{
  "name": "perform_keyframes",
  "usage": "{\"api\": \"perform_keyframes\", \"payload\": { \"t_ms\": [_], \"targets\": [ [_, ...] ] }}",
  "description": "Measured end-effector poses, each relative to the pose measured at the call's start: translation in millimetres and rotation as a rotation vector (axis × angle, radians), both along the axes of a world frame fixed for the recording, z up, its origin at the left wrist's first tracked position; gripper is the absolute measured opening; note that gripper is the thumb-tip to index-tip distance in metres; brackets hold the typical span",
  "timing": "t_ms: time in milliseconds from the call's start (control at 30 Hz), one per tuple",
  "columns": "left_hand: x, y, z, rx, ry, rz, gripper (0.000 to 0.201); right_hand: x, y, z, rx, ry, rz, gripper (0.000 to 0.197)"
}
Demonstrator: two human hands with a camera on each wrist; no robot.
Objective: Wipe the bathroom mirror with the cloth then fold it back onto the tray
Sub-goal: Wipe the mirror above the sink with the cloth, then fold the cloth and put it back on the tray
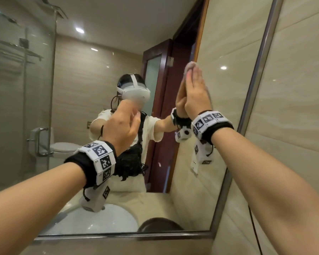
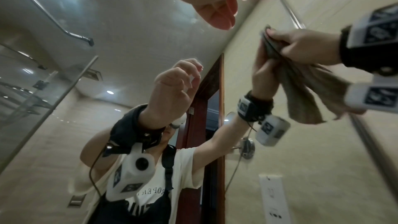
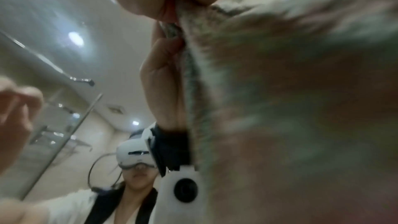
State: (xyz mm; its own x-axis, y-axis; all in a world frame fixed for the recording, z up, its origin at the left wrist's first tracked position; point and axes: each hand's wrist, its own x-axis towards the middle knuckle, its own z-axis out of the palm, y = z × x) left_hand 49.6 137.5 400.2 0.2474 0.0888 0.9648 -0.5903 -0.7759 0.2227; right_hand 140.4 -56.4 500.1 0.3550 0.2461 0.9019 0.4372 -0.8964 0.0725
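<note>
The mirror (image 1: 92, 74) fills the wall ahead of me. My right hand (image 1: 195, 89) lies flat against the glass near its right side, fingers straight and pointing up. Under it is the grey-brown cloth (image 1: 190, 66), which shows above the fingertips. In the left wrist view the right hand (image 2: 301, 47) has its thumb tucked under, pinching a fold of the cloth (image 2: 312, 88), and the rest hangs down. The cloth (image 3: 280, 91) fills the right wrist view, blurred. My left hand (image 1: 122, 122) is raised in front of the glass, fingers loosely curled, holding nothing. No tray is in view.
A metal frame (image 1: 256, 80) edges the mirror on the right and along the bottom. Beige wall tiles (image 1: 298, 107) lie beyond it. The glass reflects a white basin (image 1: 99, 221), a dark round object (image 1: 160, 225), a shower screen, a toilet and a dark red door.
</note>
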Motion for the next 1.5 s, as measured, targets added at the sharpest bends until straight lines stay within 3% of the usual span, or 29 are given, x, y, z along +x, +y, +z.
{"api": "perform_keyframes", "payload": {
  "t_ms": [200,367,633,933,1067,1167,1300,1500],
  "targets": [
    [15.0,-22.3,-4.7,0.057,-0.023,-0.006,0.016,6.9,-15.3,52.4,0.004,0.009,-0.064,0.074],
    [22.2,-25.1,-12.8,0.077,-0.057,-0.006,0.019,16.1,-56.1,67.9,0.195,0.045,-0.174,0.075],
    [21.2,-26.9,-29.0,0.043,0.004,0.007,0.024,21.4,-87.0,-16.9,0.151,0.070,-0.380,0.076],
    [13.9,-49.9,-56.3,0.011,0.147,-0.009,0.030,0.3,-85.9,-153.0,0.091,0.396,-0.318,0.082],
    [13.8,-61.8,-76.1,0.022,0.194,-0.026,0.024,-7.0,-82.6,-199.0,0.135,0.437,-0.129,0.071],
    [7.3,-69.3,-94.0,0.016,0.224,-0.024,0.020,-17.4,-84.9,-222.8,0.022,0.590,-0.147,0.076],
    [-8.6,-78.8,-114.3,0.019,0.278,-0.026,0.020,-40.0,-82.7,-236.8,0.025,0.718,-0.060,0.083],
    [-27.6,-87.0,-128.0,0.052,0.398,-0.063,0.026,-78.5,-52.7,-228.7,0.235,0.783,0.216,0.081]
  ]
}}
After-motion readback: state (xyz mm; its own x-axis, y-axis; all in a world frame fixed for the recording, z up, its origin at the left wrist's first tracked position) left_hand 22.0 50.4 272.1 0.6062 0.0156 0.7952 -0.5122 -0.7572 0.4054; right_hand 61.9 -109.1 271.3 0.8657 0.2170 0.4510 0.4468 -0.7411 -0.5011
